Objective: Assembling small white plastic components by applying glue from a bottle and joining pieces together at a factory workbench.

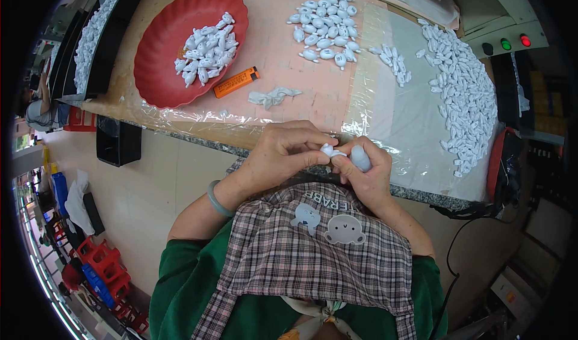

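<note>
Just in front of the table's near edge, my two hands meet over a small white plastic figure piece (pixel 329 150). My left hand (pixel 279 153) pinches it between thumb and fingers, and the fingertips hide part of it. From the other side, the fingertips of my right hand (pixel 370 174) close on the same piece. A pale, rounded, tube-like thing (pixel 360 158) shows at the right hand's fingers; whether it is a finger cover or a held part, I cannot tell.
A red scalloped tray (pixel 158 57) holds white pieces. Beside it lie an orange lighter-shaped box (pixel 236 82) and a crumpled white cloth (pixel 274 97). White rounded pieces (pixel 326 24), a small cluster (pixel 392 63) and a big pile (pixel 466 93) lie farther right, near a control panel (pixel 506 43).
</note>
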A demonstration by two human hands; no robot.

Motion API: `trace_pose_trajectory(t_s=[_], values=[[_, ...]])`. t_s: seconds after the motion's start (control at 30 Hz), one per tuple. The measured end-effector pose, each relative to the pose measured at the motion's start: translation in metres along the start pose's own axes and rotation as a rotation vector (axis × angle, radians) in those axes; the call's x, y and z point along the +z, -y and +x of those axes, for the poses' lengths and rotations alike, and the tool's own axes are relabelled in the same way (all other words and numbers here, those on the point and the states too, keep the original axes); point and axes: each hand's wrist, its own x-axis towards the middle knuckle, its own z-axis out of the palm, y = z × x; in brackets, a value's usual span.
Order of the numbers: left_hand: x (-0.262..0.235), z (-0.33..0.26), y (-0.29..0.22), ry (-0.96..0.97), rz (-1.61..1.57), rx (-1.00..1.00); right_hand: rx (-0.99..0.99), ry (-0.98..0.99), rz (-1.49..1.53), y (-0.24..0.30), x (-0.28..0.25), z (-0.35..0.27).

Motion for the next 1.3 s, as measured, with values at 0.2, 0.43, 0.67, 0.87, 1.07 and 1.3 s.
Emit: trace_pose_trajectory(t_s=[0.2,0.43,0.67,0.87,1.07,1.3], values=[[0.001,-0.001,0.008,-0.001,-0.421,-0.195,0.042,0.016,0.029,0.001,-0.001,0.005],[-0.003,-0.002,0.008,0.068,-0.380,-0.262,-0.297,-0.009,-0.199,-0.003,-0.004,0.007],[0.004,-0.006,-0.004,0.011,0.155,-0.046,-0.314,-0.080,-0.209,-0.006,-0.004,0.004],[0.009,-0.006,0.007,-0.070,0.462,0.360,-0.420,-0.083,-0.239,-0.009,-0.002,0.003],[0.006,-0.005,0.011,-0.116,0.554,0.451,-0.433,-0.101,-0.276,-0.009,0.004,0.009],[-0.014,-0.001,-0.017,-0.123,0.456,0.260,-0.263,-0.097,-0.061,0.000,0.005,0.014]])
